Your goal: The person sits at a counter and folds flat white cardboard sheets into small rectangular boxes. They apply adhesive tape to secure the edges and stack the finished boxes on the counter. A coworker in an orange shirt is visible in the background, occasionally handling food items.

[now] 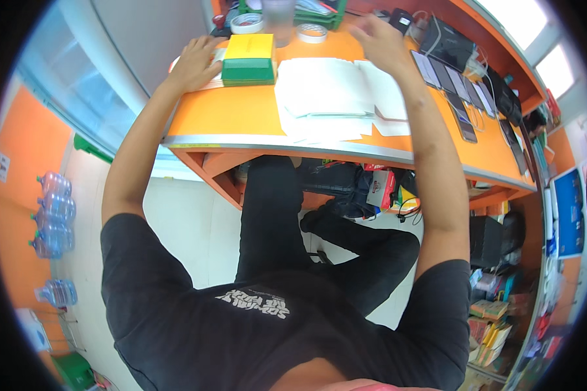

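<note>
My left hand (195,64) lies with fingers stretched out over some white paper pieces at the left of the orange table, its thumb beside a yellow and green box (248,73). Part of what lies beneath that palm is hidden. My right hand (377,44) is raised over the far part of the table, past the papers; its fingers are smeared by motion. Between the hands lies a thick stack of white paper sheets (323,88), slightly uneven at its near edge. A second white paper stack (390,98) is beside it, partly behind my right forearm.
Tape rolls (312,34), a clear cup (279,23) and a green tray (326,16) stand at the back. Several phones (462,117) with cables lie on the right, near a black device (447,43). The table's metal edge (293,144) runs above my legs.
</note>
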The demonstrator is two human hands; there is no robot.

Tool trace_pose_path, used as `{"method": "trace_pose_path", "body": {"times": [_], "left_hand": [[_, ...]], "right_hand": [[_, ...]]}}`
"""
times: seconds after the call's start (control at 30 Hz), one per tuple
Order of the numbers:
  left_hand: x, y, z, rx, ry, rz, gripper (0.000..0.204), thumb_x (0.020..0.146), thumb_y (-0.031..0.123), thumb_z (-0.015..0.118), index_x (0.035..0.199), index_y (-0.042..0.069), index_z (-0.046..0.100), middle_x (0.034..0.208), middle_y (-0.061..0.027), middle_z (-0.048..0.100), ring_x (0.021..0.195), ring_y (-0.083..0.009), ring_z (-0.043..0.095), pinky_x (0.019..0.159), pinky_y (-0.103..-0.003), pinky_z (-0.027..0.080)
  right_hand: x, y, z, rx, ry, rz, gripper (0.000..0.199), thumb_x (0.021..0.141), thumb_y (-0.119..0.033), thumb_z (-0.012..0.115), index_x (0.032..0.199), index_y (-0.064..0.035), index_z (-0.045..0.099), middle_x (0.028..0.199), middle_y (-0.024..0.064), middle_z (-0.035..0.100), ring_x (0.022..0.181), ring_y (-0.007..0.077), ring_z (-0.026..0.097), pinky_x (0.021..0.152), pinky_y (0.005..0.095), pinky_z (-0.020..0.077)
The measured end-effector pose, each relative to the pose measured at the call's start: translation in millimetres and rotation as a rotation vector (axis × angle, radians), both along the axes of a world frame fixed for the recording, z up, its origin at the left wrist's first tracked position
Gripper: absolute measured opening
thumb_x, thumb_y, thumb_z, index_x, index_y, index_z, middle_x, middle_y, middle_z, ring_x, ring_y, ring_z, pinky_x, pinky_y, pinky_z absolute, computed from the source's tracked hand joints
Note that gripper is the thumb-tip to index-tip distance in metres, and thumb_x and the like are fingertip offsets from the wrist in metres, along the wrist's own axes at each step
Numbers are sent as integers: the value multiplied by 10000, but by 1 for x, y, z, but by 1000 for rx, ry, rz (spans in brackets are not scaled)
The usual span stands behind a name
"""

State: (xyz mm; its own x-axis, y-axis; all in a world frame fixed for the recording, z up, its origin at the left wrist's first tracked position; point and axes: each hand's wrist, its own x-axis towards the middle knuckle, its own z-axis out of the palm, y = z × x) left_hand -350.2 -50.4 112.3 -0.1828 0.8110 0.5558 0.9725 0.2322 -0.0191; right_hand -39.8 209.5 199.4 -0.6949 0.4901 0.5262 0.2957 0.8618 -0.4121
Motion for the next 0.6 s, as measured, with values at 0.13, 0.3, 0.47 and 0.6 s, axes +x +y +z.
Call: {"method": "trace_pose_path", "body": {"times": [0.13, 0.3, 0.47, 0.6], "left_hand": [[44, 0, 50, 254, -294, -67, 378, 907, 272, 531, 1208, 48, 574, 1166, -139, 625, 1142, -263, 578, 995, -408, 432], [158, 0, 65, -60, -1109, -251, 491, 919, 351, 534, 1295, 35, 517, 1310, -119, 547, 1244, -232, 507, 1022, -379, 409], [213, 13, 39, -235, -1351, -75, 654, 924, 430, 552, 1384, -20, 435, 1439, -147, 407, 1380, -237, 331, 1082, -363, 344], [197, 17, 23, -236, -1512, -102, 748, 920, 444, 574, 1449, -40, 360, 1462, -145, 396, 1354, -255, 343, 1119, -366, 307]], "right_hand": [[101, 92, -46, 83, -326, -383, 589, 854, -523, 651, 994, 47, 695, 905, 227, 710, 868, 346, 696, 797, 437, 517], [132, 90, -66, -282, -572, -417, 589, 794, -548, 710, 815, 40, 736, 786, 204, 712, 706, 316, 685, 688, 383, 516], [133, 91, -71, -258, -484, -439, 585, 742, -512, 755, 817, 67, 727, 805, 250, 705, 753, 348, 704, 735, 421, 536], [127, 89, -75, -247, -342, -407, 541, 782, -480, 755, 748, 59, 733, 693, 211, 690, 635, 286, 686, 653, 391, 529]]}}
